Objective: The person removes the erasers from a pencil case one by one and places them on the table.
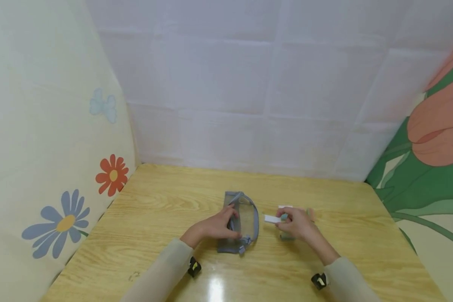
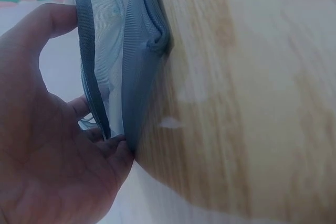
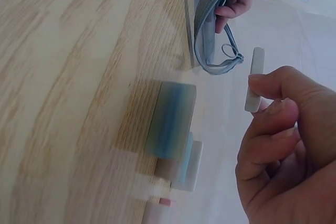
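A blue-grey mesh pouch (image 1: pixel 249 216) with a zip edge and a small bow lies on the table, its mouth spread apart. My left hand (image 1: pixel 218 225) holds the pouch's rim, thumb and fingers set apart along the edge, as the left wrist view shows. To the right of the pouch, my right hand (image 1: pixel 297 223) pinches a small flat white block (image 3: pixel 255 80), possibly an eraser, between thumb and fingers, raised above the table. Under that hand are several small blocks, among them a translucent blue-green block (image 3: pixel 172 120) and a white block (image 3: pixel 194 167), partly hidden in the head view.
The wood-grain table (image 1: pixel 173 193) meets a pale cloth backdrop (image 1: pixel 219 138) at the back. Flower-printed cloths stand on both sides. Black wrist straps (image 1: pixel 194 267) sit at both sleeves. A pinkish piece (image 1: pixel 311 214) lies just beyond the right hand.
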